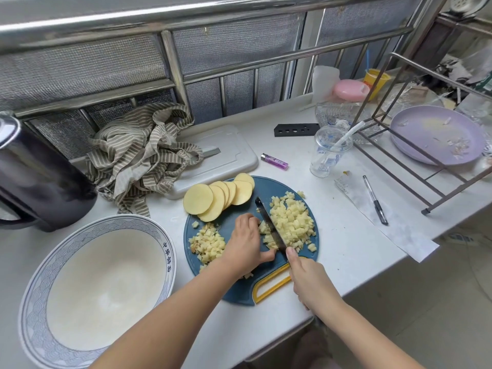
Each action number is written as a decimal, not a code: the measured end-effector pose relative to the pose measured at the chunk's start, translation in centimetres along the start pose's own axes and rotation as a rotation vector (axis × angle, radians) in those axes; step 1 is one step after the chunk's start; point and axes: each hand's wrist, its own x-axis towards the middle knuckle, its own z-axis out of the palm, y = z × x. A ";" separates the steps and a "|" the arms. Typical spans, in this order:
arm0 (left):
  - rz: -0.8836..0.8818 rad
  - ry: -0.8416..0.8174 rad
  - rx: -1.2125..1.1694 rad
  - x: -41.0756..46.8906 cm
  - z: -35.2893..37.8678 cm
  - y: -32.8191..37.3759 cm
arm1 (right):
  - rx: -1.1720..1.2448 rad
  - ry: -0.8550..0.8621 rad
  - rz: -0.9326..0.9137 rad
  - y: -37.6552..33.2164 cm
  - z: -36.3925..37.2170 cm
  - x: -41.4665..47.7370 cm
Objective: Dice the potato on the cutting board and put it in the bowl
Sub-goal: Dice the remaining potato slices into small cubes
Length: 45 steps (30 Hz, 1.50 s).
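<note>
The wide white ceramic bowl with a blue wave-pattern rim holds no potato yet. It sits left of the round blue plastic cutting board, nearer the left hand, whose curled fingers pin the pale potato strips just left of the blade. The right hand clasps the dark-bladed kitchen knife, which points away and slightly left. Round yellow potato slices wait fanned at the far edge, with small cream potato cubes heaped right of the blade
</note>
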 end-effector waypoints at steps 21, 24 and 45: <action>0.015 0.007 0.028 0.1 0.3 -0.3 | -0.185 0.014 0.015 -0.3 1.1 0.7; 0.020 0.009 0.035 0.2 0.2 -0.5 | -0.192 0.011 0.033 -0.3 1.4 0.7; 0.009 0.031 0.067 0.1 0.3 0.0 | 0.074 -0.031 0.150 1.2 0.6 0.1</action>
